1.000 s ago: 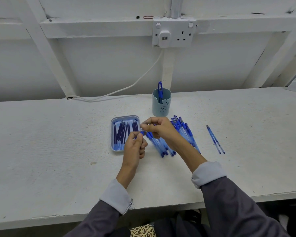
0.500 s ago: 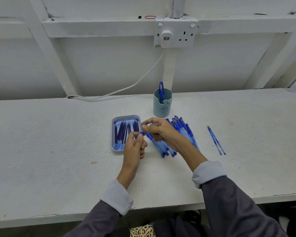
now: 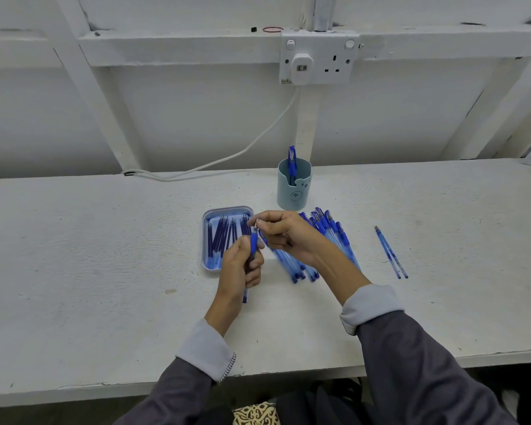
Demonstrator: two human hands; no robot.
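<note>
While the left hand (image 3: 241,268) curls round a blue pen (image 3: 254,240) and holds it nearly upright above the table (image 3: 105,271), the right hand (image 3: 285,233) pinches the thin tip (image 3: 256,223) that sticks out of the pen's top end, thumb and forefinger closed on it. Pen's lower end shows below the left palm, near the wrist. Hands meet just in front of the right edge of the tray (image 3: 204,240). Tray is pale blue and shallow, and holds a row of dark blue refills (image 3: 224,237) lying lengthwise. Behind the right hand stands a light blue cup (image 3: 293,194) with a single pen (image 3: 292,161) upright inside. Loose pile of pens (image 3: 337,240) lies fanned out on the table, under and right of the right wrist. Two thin sticks (image 3: 391,256) lie side by side, well apart to the right. Wall socket (image 3: 319,56) sits above the cup, with a white cable (image 3: 227,157) trailing down to the table's back edge.
</note>
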